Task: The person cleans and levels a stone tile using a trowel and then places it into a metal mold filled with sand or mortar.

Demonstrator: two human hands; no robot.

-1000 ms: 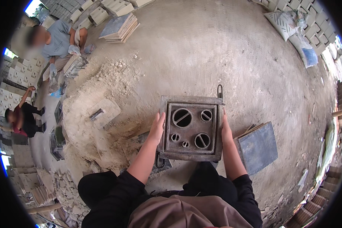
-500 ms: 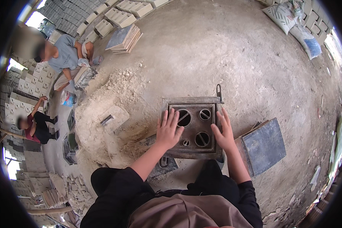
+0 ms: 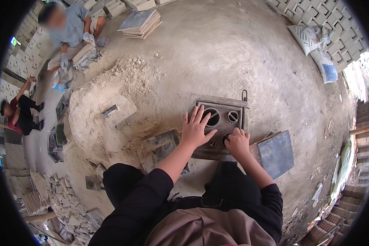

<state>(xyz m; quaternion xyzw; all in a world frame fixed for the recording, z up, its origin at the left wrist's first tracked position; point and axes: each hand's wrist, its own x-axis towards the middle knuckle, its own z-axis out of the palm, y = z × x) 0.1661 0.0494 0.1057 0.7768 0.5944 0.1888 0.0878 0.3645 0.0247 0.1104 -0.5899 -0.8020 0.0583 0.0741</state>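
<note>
A square, dusty metal mould (image 3: 220,129) stands on the floor in front of me, with round openings of different sizes in its top plate. Crossbars span the two upper openings. My left hand (image 3: 196,130) lies spread over the plate's left side, fingertips beside the largest opening and thumb toward the middle. Bent fingers of my right hand (image 3: 238,144) close over the lower right opening; they cover most of it, so what they grip is hidden. A thin metal loop (image 3: 244,95) sticks up at the mould's far right corner.
Right of the mould lies a stack of dark boards (image 3: 276,153). Pale powder (image 3: 98,100) is heaped to the left, with a small trowel-like tool (image 3: 109,110) on it. Two people sit or crouch at far left, one in a grey shirt (image 3: 74,26). Sacks (image 3: 324,65) lie far right.
My right hand has come inward from the mould's right edge onto the lower right opening, and its fingers have curled. My left hand stays spread on the plate. The whole view has shifted.
</note>
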